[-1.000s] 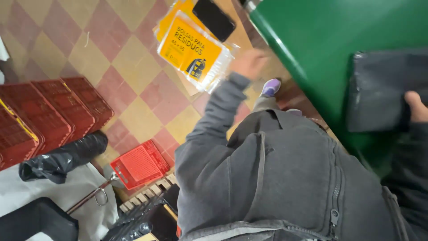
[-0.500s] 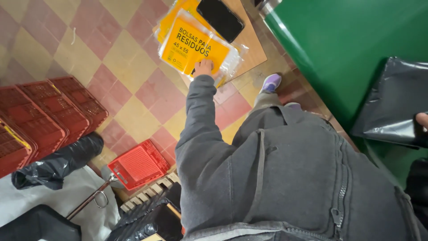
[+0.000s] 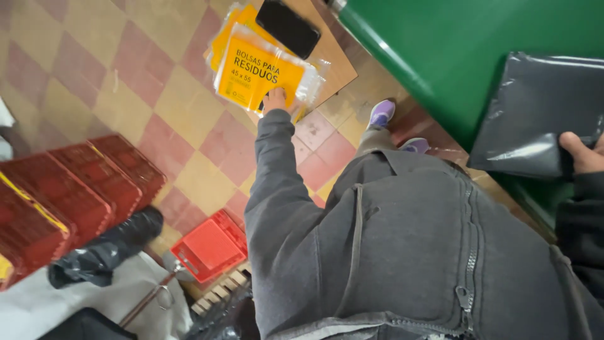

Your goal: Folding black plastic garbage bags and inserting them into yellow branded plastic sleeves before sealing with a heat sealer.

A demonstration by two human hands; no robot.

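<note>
left hand [image 3: 274, 101] half hidden under yellow packet [image 3: 258, 70].

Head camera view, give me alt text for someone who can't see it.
Looking down, the person's left hand grips a yellow packet of bags over a checkered tile floor, while the right hand holds a folded black plastic bag against a green bin. Red crates sit at left.

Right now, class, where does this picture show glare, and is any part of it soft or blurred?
Head view: glare streaks the black plastic bag in the right hand and the clear wrap of the yellow packet at the left hand; the grey jacket is near and slightly soft.
</note>
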